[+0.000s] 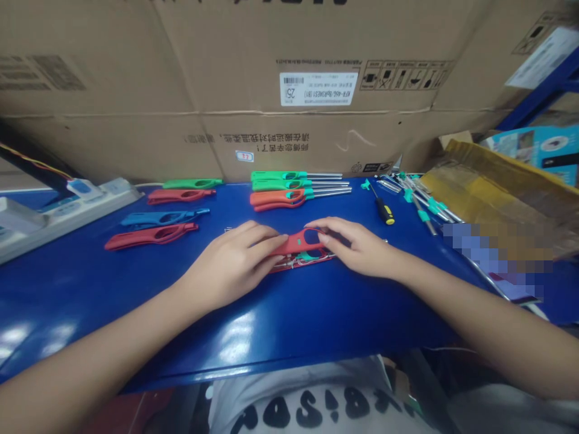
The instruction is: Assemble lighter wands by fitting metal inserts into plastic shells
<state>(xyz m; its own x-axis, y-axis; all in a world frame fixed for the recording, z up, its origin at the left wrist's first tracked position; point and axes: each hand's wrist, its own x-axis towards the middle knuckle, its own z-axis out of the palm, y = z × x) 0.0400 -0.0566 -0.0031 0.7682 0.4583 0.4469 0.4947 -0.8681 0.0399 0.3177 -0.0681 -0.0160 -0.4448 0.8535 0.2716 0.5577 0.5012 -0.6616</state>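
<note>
A red lighter shell with green inner parts lies on the blue table at the centre. My left hand presses its fingertips together on the shell's left end. My right hand grips the right end, thumb and fingers closed on it. A second red half lies just under the top one.
Several finished green and orange lighters with metal tubes lie behind. Empty shells in green, red and blue lie at the left. A yellow-handled screwdriver and loose metal tubes sit at the right. Cardboard boxes stand behind the table.
</note>
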